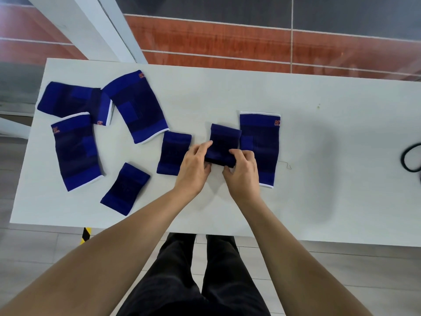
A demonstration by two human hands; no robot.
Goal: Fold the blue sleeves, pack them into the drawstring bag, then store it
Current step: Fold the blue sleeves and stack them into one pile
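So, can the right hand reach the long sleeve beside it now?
Probably yes. The long sleeve lies flat right next to the right hand, nothing between them. But both hands are busy: the left hand and right grip the small sleeve.

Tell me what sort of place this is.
Probably an indoor workroom or hall, not a home: a plain white table, grey floor tiles and yellow-black hazard tape on the floor.
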